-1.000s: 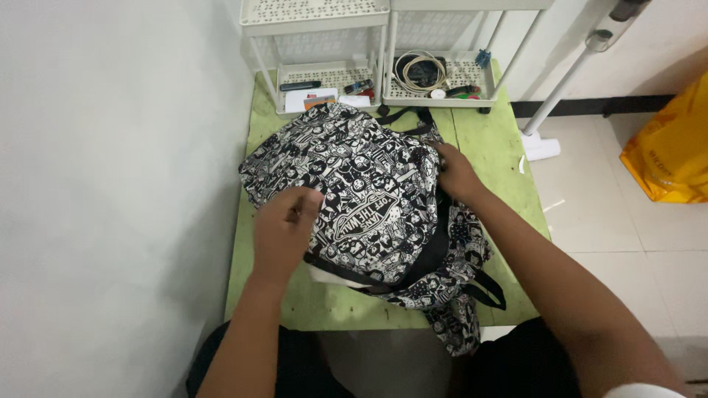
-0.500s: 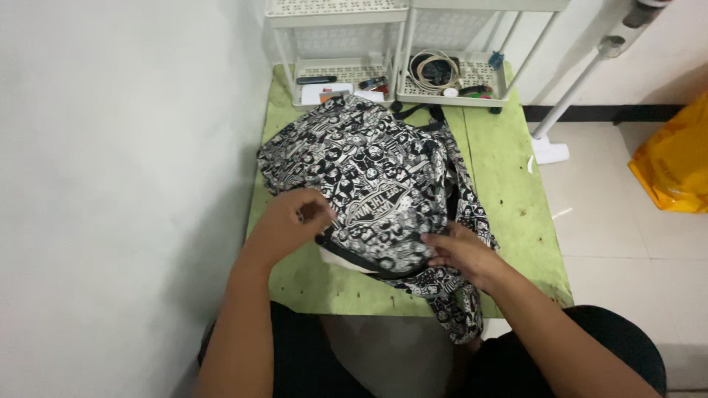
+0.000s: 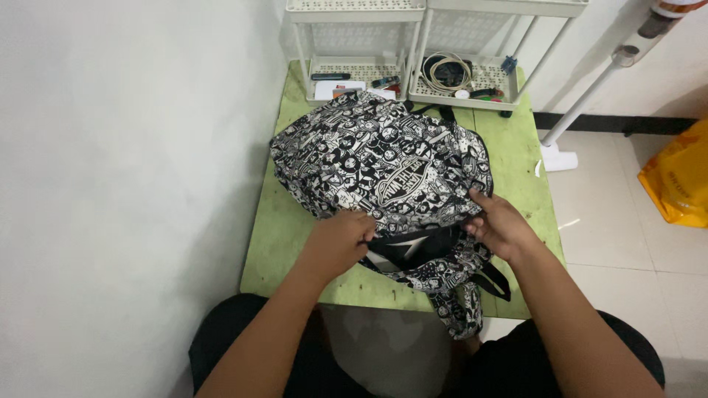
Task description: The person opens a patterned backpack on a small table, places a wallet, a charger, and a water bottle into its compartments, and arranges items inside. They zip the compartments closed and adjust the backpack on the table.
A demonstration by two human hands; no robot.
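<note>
A black-and-white patterned backpack (image 3: 383, 162) lies flat on a small green table (image 3: 276, 236). My left hand (image 3: 338, 242) grips the near edge of the bag's opening on the left side. My right hand (image 3: 501, 227) holds the same edge on the right, fingers curled over the fabric. Between the hands a dark gap with a pale lining (image 3: 409, 247) shows. A strap end (image 3: 464, 309) hangs off the table's front edge.
Two white plastic shelf racks (image 3: 413, 81) stand at the table's far end, holding cables, pens and small items. A white wall runs along the left. A white stick vacuum (image 3: 582, 110) and a yellow bag (image 3: 682, 184) are on the tiled floor at right.
My right hand has moved from the bag's far right side to its near edge. My left hand has slid toward the near edge too. The bag's opening now shows between them.
</note>
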